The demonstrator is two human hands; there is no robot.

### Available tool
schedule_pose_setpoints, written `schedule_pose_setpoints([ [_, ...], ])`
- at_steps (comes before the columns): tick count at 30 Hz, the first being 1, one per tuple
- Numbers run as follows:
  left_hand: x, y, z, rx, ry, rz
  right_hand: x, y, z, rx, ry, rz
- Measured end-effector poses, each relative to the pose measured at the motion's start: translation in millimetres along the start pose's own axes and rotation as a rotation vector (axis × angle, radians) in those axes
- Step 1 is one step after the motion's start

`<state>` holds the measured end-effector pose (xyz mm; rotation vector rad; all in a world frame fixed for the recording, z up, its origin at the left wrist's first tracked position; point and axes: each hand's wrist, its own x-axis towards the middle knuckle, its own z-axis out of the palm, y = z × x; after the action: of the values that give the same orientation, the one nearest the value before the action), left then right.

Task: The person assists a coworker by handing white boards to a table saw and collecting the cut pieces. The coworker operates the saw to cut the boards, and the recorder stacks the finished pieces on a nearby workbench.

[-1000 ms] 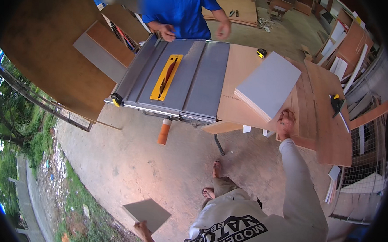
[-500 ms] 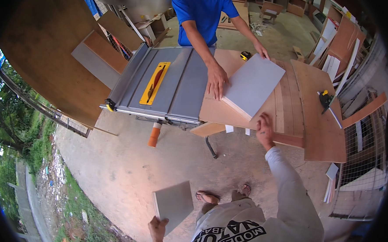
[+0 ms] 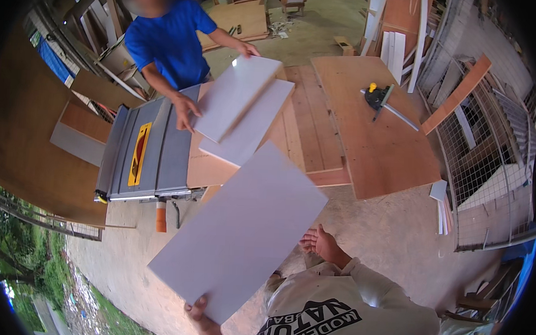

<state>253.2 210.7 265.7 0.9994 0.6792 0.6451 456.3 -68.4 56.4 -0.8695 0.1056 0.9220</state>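
Note:
My left hand (image 3: 197,309) grips a white rectangular board (image 3: 240,227) by its lower corner, thumb on top. The board is held tilted in front of me, its far corner overlapping the bench. Close to the board's right edge is my right hand (image 3: 321,244), palm up with fingers apart; whether it touches the edge I cannot tell. Across the bench, a person in a blue shirt (image 3: 176,38) holds a thick white board or stack (image 3: 238,96) with both hands. Under it, another white board (image 3: 270,116) lies over the wooden work surface.
A table saw (image 3: 123,154) with a yellow insert and a reddish blade stands at the left. To the right, a brown plywood sheet (image 3: 372,149) carries a mitre gauge (image 3: 378,97). Wire-mesh panels (image 3: 492,173) and scrap wood line the right side.
My left hand has raised its board from low beside me to in front of me. My right hand has drawn back from the bench edge. The other person has lifted the upper white piece.

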Motion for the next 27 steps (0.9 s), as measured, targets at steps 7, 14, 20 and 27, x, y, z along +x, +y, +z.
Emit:
schedule_pose_setpoints([
  [7, 35.3, -90.9, 122.9, -0.201, -0.253, -0.153, -49.1, -88.7, 44.8, -0.008, -0.319, -0.229],
  [14, 46.5, -155.6, 199.1, -0.240, -0.417, -0.368, -17.1, -117.3, 58.6, -0.088, 0.080, -0.579],
  [20, 55.3, -179.9, 226.3, -0.052, -0.721, -0.726, -4.9, -133.1, 17.5, 0.089, 0.103, -0.682],
  [27, 104.9, -193.9, 340.4, 0.283, -1.061, -0.838, -6.9, -88.9, -7.0, 0.184, 0.266, -0.425],
])
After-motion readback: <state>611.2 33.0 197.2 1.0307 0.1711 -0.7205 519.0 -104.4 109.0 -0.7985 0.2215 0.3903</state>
